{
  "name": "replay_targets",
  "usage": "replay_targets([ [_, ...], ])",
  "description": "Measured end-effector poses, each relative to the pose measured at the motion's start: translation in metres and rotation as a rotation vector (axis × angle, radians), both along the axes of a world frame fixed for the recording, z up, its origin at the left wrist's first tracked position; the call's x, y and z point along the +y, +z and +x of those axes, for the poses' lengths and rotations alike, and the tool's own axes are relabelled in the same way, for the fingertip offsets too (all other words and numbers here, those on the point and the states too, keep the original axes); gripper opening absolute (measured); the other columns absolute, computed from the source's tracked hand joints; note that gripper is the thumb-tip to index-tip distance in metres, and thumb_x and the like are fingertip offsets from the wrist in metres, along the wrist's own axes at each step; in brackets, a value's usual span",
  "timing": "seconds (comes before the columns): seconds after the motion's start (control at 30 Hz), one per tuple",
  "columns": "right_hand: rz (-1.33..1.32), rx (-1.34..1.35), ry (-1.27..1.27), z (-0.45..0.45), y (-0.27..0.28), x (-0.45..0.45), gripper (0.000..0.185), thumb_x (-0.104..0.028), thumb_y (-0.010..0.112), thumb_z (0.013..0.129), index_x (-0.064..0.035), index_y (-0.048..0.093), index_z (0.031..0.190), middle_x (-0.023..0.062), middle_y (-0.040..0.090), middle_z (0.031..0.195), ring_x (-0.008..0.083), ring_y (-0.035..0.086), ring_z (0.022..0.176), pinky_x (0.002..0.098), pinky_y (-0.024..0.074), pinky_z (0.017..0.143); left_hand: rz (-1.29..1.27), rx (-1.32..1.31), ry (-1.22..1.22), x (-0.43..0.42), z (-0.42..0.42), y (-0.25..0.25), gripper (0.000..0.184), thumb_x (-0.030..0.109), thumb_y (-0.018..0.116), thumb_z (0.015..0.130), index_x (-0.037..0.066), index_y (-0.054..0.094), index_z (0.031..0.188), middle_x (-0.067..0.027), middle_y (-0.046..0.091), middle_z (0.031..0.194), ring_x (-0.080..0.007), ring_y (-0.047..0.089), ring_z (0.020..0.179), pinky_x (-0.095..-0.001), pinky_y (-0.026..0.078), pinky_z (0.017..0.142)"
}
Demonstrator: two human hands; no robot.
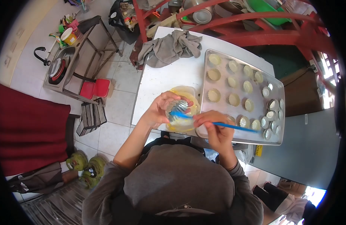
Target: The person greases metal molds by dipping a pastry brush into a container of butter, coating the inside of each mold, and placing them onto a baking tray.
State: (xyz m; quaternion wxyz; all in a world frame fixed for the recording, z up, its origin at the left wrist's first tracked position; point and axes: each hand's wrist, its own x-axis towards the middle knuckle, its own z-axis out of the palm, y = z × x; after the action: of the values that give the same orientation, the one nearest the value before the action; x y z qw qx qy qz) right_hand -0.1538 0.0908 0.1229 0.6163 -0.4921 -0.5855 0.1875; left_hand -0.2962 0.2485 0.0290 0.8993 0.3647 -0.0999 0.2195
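My left hand (161, 107) is closed around a fluted metal tart mould (179, 106), tilted toward me above a plastic tub (188, 92) smeared with something yellow. Between the fingers of my right hand (216, 129) is a blue pastry brush (233, 126), blurred by motion. Its head reaches the mould's inside or rim; exactly where it touches I cannot tell. To the right lies a large metal baking tray (222, 62). Rows of tart moulds with a pale yellowish coating, such as one mould (234, 99), stand on it, and shinier moulds (271, 114) crowd its right end.
A crumpled grey cloth (171, 47) lies on the white table (146, 92) at the back left. Red wooden bars (251, 35) rise behind the table. A sink (64, 63) stands far left, green gas cylinders (91, 168) on the floor. Another person's legs (274, 197) show at lower right.
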Motion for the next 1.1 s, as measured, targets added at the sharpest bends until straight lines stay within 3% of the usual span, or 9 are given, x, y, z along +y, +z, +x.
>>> replay_targets([
  [0.03, -0.142, 0.009, 0.068, 0.002, 0.005, -0.007, 0.007, 0.001, 0.058, 0.087, 0.0033, 0.064, 0.089, 0.0121, 0.068, 0.085, 0.0195, 0.065, 0.075, 0.0285, 0.0505, 0.068, 0.015, -0.017, 0.021, 0.004, 0.002, 0.005, 0.070, 0.009, 0.084, 0.058, 0.007, 0.052, 0.121, -0.0186, 0.053, 0.124, -0.0343, 0.048, 0.123, -0.0457, 0.037, 0.105],
  [0.33, -0.083, 0.144, 0.147, 0.006, 0.008, -0.006, 0.011, 0.002, 0.054, 0.090, 0.0052, 0.064, 0.093, 0.0147, 0.067, 0.090, 0.0188, 0.064, 0.074, 0.0305, 0.0520, 0.068, 0.196, -0.063, 0.013, 0.015, 0.007, 0.008, 0.069, 0.011, 0.083, 0.058, 0.008, 0.053, 0.120, -0.0189, 0.053, 0.124, -0.0351, 0.049, 0.122, -0.0477, 0.036, 0.105],
  [0.47, 0.089, 0.317, -0.008, -0.005, -0.002, 0.004, 0.013, 0.001, 0.050, 0.092, 0.0062, 0.062, 0.096, 0.0160, 0.066, 0.093, 0.0178, 0.064, 0.076, 0.0297, 0.0521, 0.068, 0.022, -0.144, -0.054, 0.006, 0.009, 0.006, 0.069, 0.010, 0.083, 0.058, 0.010, 0.053, 0.120, -0.0177, 0.053, 0.124, -0.0350, 0.050, 0.121, -0.0513, 0.033, 0.107],
  [0.63, -0.026, 0.416, 0.128, -0.003, 0.006, -0.003, 0.016, 0.003, 0.047, 0.093, 0.0067, 0.061, 0.099, 0.0146, 0.066, 0.093, 0.0158, 0.062, 0.076, 0.0274, 0.0508, 0.070, -0.240, -0.217, -0.112, -0.005, 0.007, -0.003, 0.067, 0.009, 0.082, 0.058, 0.014, 0.053, 0.118, -0.0142, 0.051, 0.125, -0.0346, 0.046, 0.124, -0.0587, 0.029, 0.108],
  [0.73, 0.026, 0.284, 0.009, -0.012, 0.011, 0.009, 0.017, 0.003, 0.046, 0.094, 0.0065, 0.061, 0.101, 0.0142, 0.066, 0.092, 0.0150, 0.062, 0.073, 0.0271, 0.0512, 0.067, -0.227, -0.191, -0.114, -0.005, 0.004, -0.007, 0.068, 0.009, 0.081, 0.057, 0.017, 0.051, 0.117, -0.0123, 0.050, 0.125, -0.0340, 0.042, 0.128, -0.0611, 0.026, 0.109],
  [0.87, -0.141, 0.242, 0.165, -0.012, 0.020, 0.003, 0.018, 0.004, 0.046, 0.094, 0.0052, 0.061, 0.103, 0.0131, 0.066, 0.089, 0.0131, 0.062, 0.074, 0.0255, 0.0507, 0.068, -0.305, -0.315, -0.182, -0.003, 0.007, -0.009, 0.071, 0.008, 0.080, 0.054, 0.017, 0.048, 0.117, -0.0114, 0.048, 0.125, -0.0337, 0.039, 0.129, -0.0592, 0.025, 0.110],
  [0.9, -0.070, 0.430, 0.103, -0.013, 0.017, 0.004, 0.017, 0.004, 0.047, 0.093, 0.0047, 0.061, 0.103, 0.0126, 0.066, 0.089, 0.0124, 0.062, 0.072, 0.0252, 0.0507, 0.066, -0.298, -0.302, -0.178, -0.002, 0.005, -0.012, 0.071, 0.008, 0.080, 0.054, 0.017, 0.048, 0.117, -0.0111, 0.047, 0.125, -0.0336, 0.038, 0.129, -0.0587, 0.025, 0.111],
  [1.03, -0.106, 0.221, 0.063, -0.020, 0.010, 0.013, 0.016, -0.004, 0.048, 0.096, 0.0057, 0.060, 0.100, 0.0112, 0.066, 0.086, 0.0114, 0.062, 0.073, 0.0253, 0.0514, 0.066, -0.356, -0.304, -0.186, -0.004, 0.008, -0.023, 0.072, 0.007, 0.079, 0.052, 0.017, 0.047, 0.116, -0.0109, 0.046, 0.125, -0.0338, 0.039, 0.128, -0.0560, 0.028, 0.111],
  [1.1, -0.134, 0.361, 0.082, -0.021, 0.016, 0.010, 0.016, -0.005, 0.049, 0.096, 0.0055, 0.060, 0.099, 0.0096, 0.065, 0.086, 0.0111, 0.061, 0.073, 0.0242, 0.0507, 0.066, -0.389, -0.322, -0.195, -0.005, 0.010, -0.026, 0.073, 0.008, 0.079, 0.051, 0.017, 0.047, 0.117, -0.0105, 0.046, 0.125, -0.0340, 0.039, 0.127, -0.0549, 0.029, 0.110],
])
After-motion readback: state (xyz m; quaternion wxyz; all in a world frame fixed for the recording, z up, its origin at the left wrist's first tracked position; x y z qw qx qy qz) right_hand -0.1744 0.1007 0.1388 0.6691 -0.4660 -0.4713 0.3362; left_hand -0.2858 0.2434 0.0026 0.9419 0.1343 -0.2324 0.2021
